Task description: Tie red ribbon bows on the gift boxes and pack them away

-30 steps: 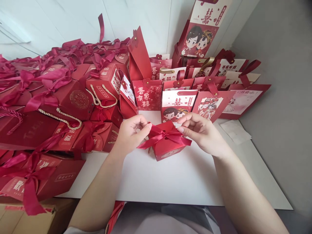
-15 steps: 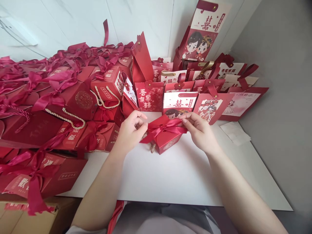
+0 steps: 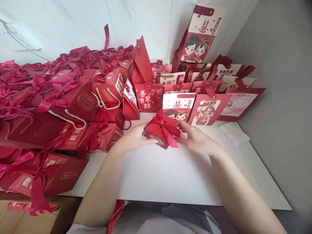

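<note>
Left hand (image 3: 134,140): curved around the left side of the red box, thumb laid on its front face, fingers partly hidden behind it.
Right hand (image 3: 197,139): bent about the box's right side, thumb near the ribbon; how firmly it presses I cannot tell.
Red box (image 3: 158,132): between the two hands, toward the far edge of the white table (image 3: 170,177), well in from the near edge; whether its base touches the top is hard to tell.
Bow (image 3: 168,130): red ribbon tied across the top of the box, one tail hanging down the front.
Couple bag (image 3: 179,101): upright just behind the box, a cartoon pair printed on its white and red front.
Other gift bags (image 3: 149,99): standing in rows along the far edge, reaching toward the far right corner.
Boxes with ribbons (image 3: 84,99): heaped over the table's left end, some with cream rope handles (image 3: 107,103).
White paper (image 3: 235,133): flat beside the right edge, near the far right corner.
Brown carton (image 3: 64,211): below the near left corner.
</note>
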`<state>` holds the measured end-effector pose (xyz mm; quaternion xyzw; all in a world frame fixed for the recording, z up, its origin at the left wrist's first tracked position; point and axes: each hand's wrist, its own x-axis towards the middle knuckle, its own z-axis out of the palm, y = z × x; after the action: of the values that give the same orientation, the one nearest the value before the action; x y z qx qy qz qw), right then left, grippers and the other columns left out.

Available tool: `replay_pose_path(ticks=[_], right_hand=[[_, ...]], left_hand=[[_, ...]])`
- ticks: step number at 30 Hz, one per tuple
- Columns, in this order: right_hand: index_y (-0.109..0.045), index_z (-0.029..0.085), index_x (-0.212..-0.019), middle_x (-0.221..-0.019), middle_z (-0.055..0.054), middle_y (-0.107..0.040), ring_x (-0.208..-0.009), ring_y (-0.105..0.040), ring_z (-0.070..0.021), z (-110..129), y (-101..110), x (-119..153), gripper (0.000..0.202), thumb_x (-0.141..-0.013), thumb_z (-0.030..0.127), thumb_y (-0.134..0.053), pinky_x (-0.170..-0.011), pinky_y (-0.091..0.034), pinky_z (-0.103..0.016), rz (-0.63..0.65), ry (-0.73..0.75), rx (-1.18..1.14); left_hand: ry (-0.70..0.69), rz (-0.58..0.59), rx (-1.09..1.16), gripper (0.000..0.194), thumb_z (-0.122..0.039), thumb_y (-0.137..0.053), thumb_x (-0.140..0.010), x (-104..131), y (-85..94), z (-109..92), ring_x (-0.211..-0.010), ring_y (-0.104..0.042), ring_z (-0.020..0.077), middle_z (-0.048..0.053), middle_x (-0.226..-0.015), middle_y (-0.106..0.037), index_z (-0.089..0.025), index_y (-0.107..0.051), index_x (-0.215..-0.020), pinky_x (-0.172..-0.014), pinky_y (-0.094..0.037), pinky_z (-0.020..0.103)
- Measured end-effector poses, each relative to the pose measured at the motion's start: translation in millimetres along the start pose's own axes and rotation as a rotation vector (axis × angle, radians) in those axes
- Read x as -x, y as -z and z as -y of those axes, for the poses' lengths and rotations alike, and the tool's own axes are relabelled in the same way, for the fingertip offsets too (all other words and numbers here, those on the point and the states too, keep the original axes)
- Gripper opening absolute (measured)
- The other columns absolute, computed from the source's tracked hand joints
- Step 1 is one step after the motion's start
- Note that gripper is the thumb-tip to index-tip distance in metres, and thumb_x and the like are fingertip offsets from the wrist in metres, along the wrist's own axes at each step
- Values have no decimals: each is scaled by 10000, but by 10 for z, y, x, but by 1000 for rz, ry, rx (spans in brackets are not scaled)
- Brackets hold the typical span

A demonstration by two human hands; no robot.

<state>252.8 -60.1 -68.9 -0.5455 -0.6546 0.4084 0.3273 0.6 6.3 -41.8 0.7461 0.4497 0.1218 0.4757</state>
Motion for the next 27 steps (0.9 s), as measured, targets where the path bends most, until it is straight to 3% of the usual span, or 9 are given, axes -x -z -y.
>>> replay_pose_path(ticks=[3,6,11,16,19,24,27], right_hand=[[-587,260,-1278,-1231,-68,-710,-1068,-682,-245,5,10,-15,392,-901,328,-671,-965,-560,-423,18,28,-146],[-619,245,-1277,-1182,-75,-731,-1079,-698,-256,13,28,-37,436,-912,477,-676,-981,-568,-413,-76,60,-388],[-628,297,-1310,-963,-51,-765,-745,-735,-238,-8,-30,-63,522,-954,658,-505,-557,-625,-341,-110,-125,-602],[-590,295,-1342,-947,-63,-775,-644,-734,-222,-16,-108,-86,574,-965,696,-427,-392,-568,-286,-87,-181,-650],[-584,253,-1332,-895,-69,-766,-626,-739,-215,0,-102,-80,600,-961,701,-435,-388,-564,-264,-114,-161,-624],[-569,290,-1297,-1117,-58,-726,-825,-751,-214,60,-118,-46,521,-893,608,-652,-517,-655,-277,-283,-11,-598],[-562,306,-1299,-1299,-62,-665,-1004,-727,-233,116,-180,-19,502,-878,532,-714,-618,-690,-302,-335,79,-588]], left_hand=[[27,-55,25,515,-475,-850,-701,-17,-2,-26,-994,-746,328,71,-1067,-793,-213,-753,-1134,-874,-596,429],[-18,-209,252,489,-521,-791,-778,50,-26,-104,-994,-754,314,81,-1074,-800,-187,-765,-1135,-829,-612,392],[-137,-269,471,475,-536,-744,-835,154,-65,-186,-903,-773,284,88,-1024,-811,-179,-785,-1146,-660,-624,305],[-143,-244,467,479,-543,-734,-842,94,-64,-160,-926,-776,286,99,-1033,-811,-177,-785,-1145,-620,-624,275],[-119,-314,470,525,-541,-767,-807,43,-79,-146,-881,-774,272,97,-994,-813,-171,-756,-1180,-616,-621,280],[-208,-671,263,512,-526,-712,-864,26,-107,-84,-878,-747,229,76,-966,-798,-187,-721,-1247,-715,-604,289],[-293,-644,181,621,-614,-572,-927,43,-96,-24,-971,-728,250,94,-1167,-764,-216,-629,-1400,-732,-595,307]])
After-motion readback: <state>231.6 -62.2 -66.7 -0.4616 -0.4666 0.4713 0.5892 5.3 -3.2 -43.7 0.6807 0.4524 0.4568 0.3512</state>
